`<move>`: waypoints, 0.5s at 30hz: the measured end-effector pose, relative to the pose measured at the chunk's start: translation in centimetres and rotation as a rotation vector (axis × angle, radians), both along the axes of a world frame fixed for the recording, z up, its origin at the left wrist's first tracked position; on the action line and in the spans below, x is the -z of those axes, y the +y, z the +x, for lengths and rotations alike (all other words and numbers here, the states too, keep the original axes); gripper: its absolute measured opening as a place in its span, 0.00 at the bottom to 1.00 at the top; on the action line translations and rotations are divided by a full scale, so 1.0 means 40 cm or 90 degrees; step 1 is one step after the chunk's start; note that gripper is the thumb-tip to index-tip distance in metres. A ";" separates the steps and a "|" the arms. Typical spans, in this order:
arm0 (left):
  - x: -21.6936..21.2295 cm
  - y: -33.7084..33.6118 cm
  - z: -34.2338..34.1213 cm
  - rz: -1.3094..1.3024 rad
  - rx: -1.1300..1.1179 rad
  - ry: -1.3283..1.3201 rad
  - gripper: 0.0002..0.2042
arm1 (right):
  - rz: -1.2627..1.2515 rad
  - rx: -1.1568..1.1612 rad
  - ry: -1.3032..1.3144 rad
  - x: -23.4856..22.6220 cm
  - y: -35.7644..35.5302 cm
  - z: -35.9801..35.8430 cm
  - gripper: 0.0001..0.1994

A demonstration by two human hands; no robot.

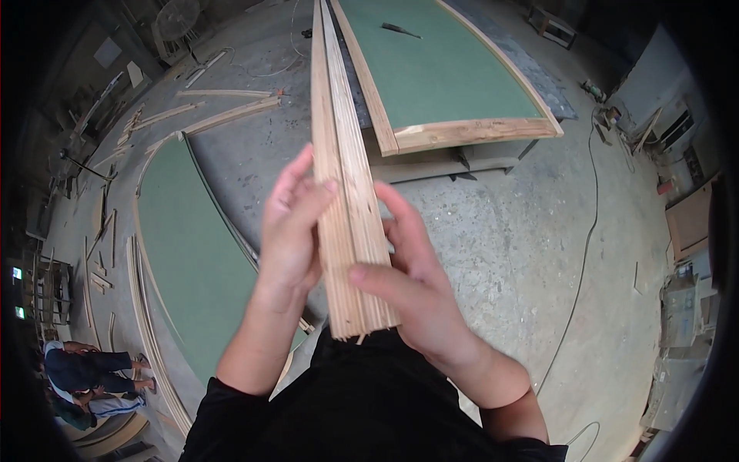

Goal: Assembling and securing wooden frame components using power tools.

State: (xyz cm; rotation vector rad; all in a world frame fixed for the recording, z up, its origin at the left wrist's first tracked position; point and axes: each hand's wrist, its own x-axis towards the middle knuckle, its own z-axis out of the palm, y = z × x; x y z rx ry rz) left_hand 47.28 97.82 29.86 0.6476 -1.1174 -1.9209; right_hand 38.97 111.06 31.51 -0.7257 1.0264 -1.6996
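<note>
Two long pale wooden strips, the left one point(336, 254) and the right one point(358, 185), lie side by side in front of me. Their near ends are rough and close to my body, while the far ends run up past the top of the view. My left hand point(295, 219) grips the left strip's edge, thumb on its upper face. Closer to the near end, my right hand point(416, 281) wraps the right strip's outer edge, its thumb pressed on top. The fingers beneath the wood are partly hidden. A narrow dark gap separates the strips farther out.
A green panel with a wooden frame point(477, 135) rests on a low support ahead to the right, a dark tool point(401, 31) on it. Another green panel point(181, 223) is at left, near scattered wood strips point(231, 114). A cable point(593, 208) crosses the floor. People point(92, 377) are lower left.
</note>
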 end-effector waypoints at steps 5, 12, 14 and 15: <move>0.267 0.028 0.007 0.133 0.039 -0.025 0.32 | 0.079 -0.018 0.035 0.251 0.040 -0.008 0.41; 0.628 0.077 -0.021 0.240 0.126 -0.111 0.35 | 0.316 -0.012 0.204 0.577 0.073 -0.034 0.41; 0.688 0.071 -0.025 0.250 0.134 -0.143 0.36 | 0.356 -0.005 0.258 0.664 0.069 -0.036 0.42; 0.712 0.065 -0.027 0.256 0.160 -0.191 0.36 | 0.385 -0.008 0.283 0.714 0.070 -0.039 0.42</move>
